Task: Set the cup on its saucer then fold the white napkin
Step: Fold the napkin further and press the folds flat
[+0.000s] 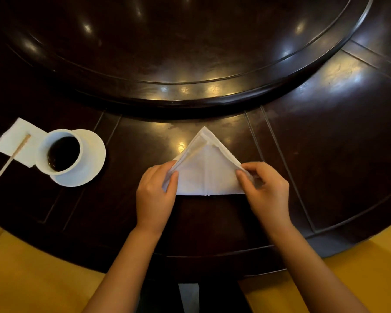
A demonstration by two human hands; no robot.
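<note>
A white napkin [207, 170] lies on the dark wooden table [325, 154] in front of me, folded into a triangle with its point away from me. My left hand [155, 195] pinches the napkin's left corner. My right hand [265, 190] pinches its right corner, which is slightly lifted. At the left, a white cup [60, 152] with dark liquid stands on its white saucer [93, 154], toward the saucer's left side.
A small white paper napkin [16, 141] lies left of the cup with a thin wooden stirrer [9, 161] across it. A raised round turntable [190, 53] fills the table's far middle. Yellow seat cushions [32, 279] run along the near edge.
</note>
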